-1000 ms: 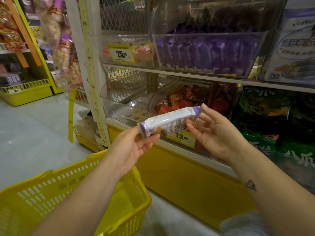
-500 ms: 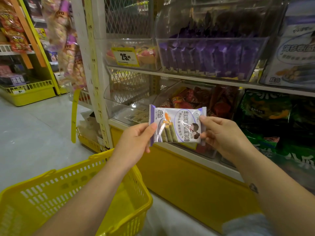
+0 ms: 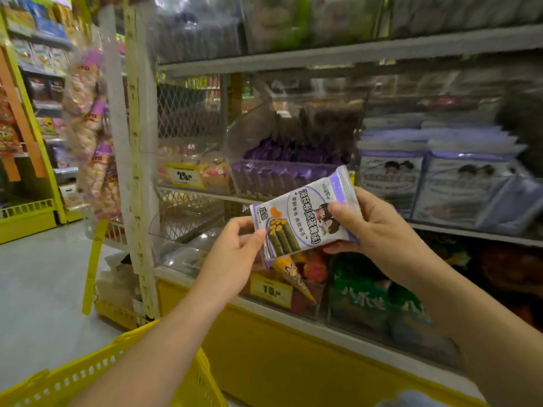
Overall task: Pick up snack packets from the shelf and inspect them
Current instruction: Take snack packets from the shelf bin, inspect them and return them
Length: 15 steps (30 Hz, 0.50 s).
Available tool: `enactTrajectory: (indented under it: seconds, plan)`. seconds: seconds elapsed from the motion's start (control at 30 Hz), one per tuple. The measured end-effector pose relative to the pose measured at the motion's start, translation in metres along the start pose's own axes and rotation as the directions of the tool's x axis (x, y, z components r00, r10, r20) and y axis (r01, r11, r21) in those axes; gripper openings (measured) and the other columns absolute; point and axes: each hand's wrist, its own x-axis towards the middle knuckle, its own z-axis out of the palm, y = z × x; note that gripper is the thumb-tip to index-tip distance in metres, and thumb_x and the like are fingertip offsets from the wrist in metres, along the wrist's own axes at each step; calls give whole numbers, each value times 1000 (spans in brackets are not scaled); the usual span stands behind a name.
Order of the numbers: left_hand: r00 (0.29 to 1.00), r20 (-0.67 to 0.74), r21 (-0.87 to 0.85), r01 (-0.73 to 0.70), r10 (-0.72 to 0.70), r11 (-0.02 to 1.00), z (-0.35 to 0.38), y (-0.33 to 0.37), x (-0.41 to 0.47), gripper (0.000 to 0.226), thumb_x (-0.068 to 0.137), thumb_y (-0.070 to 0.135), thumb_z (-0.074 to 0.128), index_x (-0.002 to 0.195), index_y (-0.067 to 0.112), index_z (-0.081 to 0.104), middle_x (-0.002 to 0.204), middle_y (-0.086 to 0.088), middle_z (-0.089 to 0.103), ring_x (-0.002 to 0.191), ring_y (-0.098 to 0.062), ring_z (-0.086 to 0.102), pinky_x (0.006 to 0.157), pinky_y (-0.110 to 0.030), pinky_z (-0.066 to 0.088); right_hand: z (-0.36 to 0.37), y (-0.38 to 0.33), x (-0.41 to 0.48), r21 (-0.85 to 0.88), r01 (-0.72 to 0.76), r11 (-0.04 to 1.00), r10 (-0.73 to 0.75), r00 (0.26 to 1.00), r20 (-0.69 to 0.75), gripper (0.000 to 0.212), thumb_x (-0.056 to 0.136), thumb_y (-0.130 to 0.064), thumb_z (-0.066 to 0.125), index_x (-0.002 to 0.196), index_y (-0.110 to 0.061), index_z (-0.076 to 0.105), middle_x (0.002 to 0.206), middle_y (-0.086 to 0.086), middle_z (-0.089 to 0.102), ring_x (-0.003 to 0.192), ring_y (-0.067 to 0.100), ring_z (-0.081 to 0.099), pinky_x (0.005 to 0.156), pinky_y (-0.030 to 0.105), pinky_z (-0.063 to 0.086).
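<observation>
A white and purple snack packet, printed with green rolls and a cartoon figure, is held up in front of the shelf, its printed face toward me and tilted up to the right. My left hand pinches its lower left edge. My right hand grips its right end, thumb across the front. More packets of the same kind stand in a clear bin on the shelf to the right.
A yellow shopping basket hangs under my left forearm. The shelf holds clear bins of purple packets, red snacks and green bags. Hanging snack bags are at the left, with the aisle floor beyond.
The packet turned from edge-on to face-on, then rose and tilted up to the right. Both hands kept hold of it. The view swung upward toward the higher shelves.
</observation>
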Motion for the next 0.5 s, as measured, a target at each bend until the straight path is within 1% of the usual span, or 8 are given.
enactTrajectory:
  seconds: [0.13, 0.2, 0.23, 0.27, 0.3, 0.37, 0.43, 0.5]
  plan:
    - [995, 80, -171, -44, 59, 984, 31, 52, 16, 34, 96, 14, 54, 126, 26, 45, 95, 8, 75, 80, -10, 72, 60, -26, 57, -37, -48, -3, -49, 55, 997, -60, 994, -90, 34, 73, -43, 64, 103, -28, 68, 98, -1, 76, 89, 19, 73, 67, 28, 59]
    - [984, 122, -174, -107, 130, 979, 45, 73, 23, 61, 95, 14, 56, 139, 45, 28, 116, 10, 69, 97, -12, 70, 72, -34, 59, -55, -67, -4, -45, 61, 997, -66, 988, -140, 31, 75, -39, 63, 102, -24, 68, 96, 2, 76, 87, 20, 74, 66, 30, 60]
    - [972, 144, -90, -175, 187, 980, 53, 85, 25, 69, 95, 19, 57, 143, 52, 18, 133, 9, 58, 110, -12, 65, 85, -36, 57, -64, -76, -4, -40, 59, 997, -65, 984, -166, 28, 78, -35, 63, 102, -22, 67, 94, 3, 76, 85, 21, 74, 65, 31, 59]
    - [954, 177, 54, -256, 243, 965, 59, 94, 26, 69, 94, 30, 56, 144, 53, 14, 148, 10, 39, 125, -12, 53, 101, -34, 47, -70, -81, -2, -29, 46, 999, -51, 981, -187, 22, 83, -29, 63, 103, -18, 66, 91, 4, 77, 83, 20, 74, 63, 30, 59]
    - [930, 226, 212, -338, 291, 917, 67, 103, 26, 69, 89, 48, 54, 145, 53, 14, 154, 20, 17, 138, -10, 36, 111, -27, 32, -76, -86, -2, -11, 30, 999, -32, 978, -204, 17, 88, -21, 61, 103, -15, 66, 88, 4, 77, 80, 19, 74, 61, 29, 59]
    - [874, 326, 463, -479, 359, 746, 84, 119, 28, 90, 69, 79, 46, 148, 49, 16, 147, 35, -9, 142, -1, 5, 111, -23, 9, -87, -99, -2, 7, 4, 1000, -2, 973, -232, 13, 93, -15, 58, 103, -11, 66, 85, 5, 77, 75, 16, 74, 58, 26, 58]
    - [833, 359, 643, -548, 421, 535, 100, 133, 33, 98, 68, 85, 43, 151, 43, 12, 150, 27, -6, 138, 1, -6, 113, -33, 8, -98, -112, -2, 15, -6, 1000, 9, 969, -249, 14, 94, -19, 59, 101, -10, 67, 87, 7, 77, 77, 18, 74, 59, 26, 58]
    - [801, 362, 691, -574, 476, 440, 111, 145, 43, 85, 79, 75, 45, 151, 43, 12, 149, 13, 19, 139, -7, 6, 118, -37, 17, -109, -125, -1, 44, 14, 999, -2, 967, -253, 21, 90, -28, 62, 98, -11, 70, 90, 10, 76, 79, 21, 74, 62, 29, 59]
